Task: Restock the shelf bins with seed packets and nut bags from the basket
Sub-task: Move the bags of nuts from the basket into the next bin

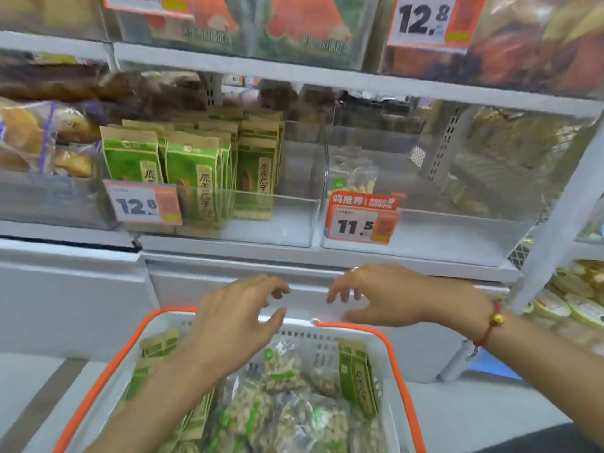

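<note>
Both hands hover empty with fingers loosely spread, left hand (238, 318) and right hand (385, 295) at 12 o'clock over the basket (108, 364), poised to pick stock. Nut bags (284, 410) fill its middle, seed packets (358, 377) at 3 o'clock; the nearly bare nut bin (425, 230) looks like the likely destination.

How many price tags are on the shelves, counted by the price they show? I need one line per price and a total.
12.8 tags: 2, one on the seed packet bin and one on the upper shelf
11.5 tags: 1
Unreadable tags: 1, cut off at the top left
Total: 4
</note>
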`<move>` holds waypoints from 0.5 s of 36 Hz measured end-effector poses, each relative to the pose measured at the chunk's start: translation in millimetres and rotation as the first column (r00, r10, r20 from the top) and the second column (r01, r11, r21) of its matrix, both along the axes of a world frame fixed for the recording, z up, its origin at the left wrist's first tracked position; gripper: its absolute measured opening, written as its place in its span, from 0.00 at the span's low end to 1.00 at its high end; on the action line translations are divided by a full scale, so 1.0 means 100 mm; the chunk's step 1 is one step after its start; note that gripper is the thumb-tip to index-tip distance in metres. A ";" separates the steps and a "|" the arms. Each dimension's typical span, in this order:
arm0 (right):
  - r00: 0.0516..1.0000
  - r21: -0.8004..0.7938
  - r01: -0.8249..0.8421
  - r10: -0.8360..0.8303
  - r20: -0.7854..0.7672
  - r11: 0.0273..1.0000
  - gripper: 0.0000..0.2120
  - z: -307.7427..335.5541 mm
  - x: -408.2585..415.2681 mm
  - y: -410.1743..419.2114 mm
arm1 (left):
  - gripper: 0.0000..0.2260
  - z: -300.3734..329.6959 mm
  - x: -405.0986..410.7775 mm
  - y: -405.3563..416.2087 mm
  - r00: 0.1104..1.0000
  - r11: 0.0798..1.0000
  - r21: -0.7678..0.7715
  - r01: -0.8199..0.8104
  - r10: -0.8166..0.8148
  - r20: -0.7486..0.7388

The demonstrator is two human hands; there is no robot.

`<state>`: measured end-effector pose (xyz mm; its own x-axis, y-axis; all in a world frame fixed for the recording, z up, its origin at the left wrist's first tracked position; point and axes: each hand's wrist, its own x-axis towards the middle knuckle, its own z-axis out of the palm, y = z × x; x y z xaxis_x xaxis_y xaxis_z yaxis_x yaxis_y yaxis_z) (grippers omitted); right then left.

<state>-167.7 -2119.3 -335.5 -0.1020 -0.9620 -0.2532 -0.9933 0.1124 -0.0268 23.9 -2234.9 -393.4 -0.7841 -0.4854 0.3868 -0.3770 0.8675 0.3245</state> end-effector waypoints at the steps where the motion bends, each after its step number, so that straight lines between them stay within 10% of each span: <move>1: 1.000 0.097 -0.017 0.016 0.010 0.995 0.15 -0.10 0.06 -0.01 | 0.11 -0.04 0.05 -0.01 0.993 1.000 0.019 -0.006 0.004 0.114; 9: 0.996 0.408 -0.030 -0.006 0.087 0.913 0.19 -1.10 0.44 -0.09 | 0.15 -0.71 0.32 -0.10 0.849 0.986 0.130 -0.101 0.018 0.529; 18: 0.997 0.337 0.052 -0.071 0.044 0.940 0.27 -2.19 0.72 0.28 | 0.22 -1.92 0.81 -0.06 0.730 0.966 0.221 -0.133 -0.055 0.682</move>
<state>-95.6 -2091.8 -554.3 -0.1349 -0.8129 -0.5665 -0.9823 0.1848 -0.0313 104.4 -2241.0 -585.6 -0.7667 -0.5235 -0.3717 -0.6085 0.7771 0.1607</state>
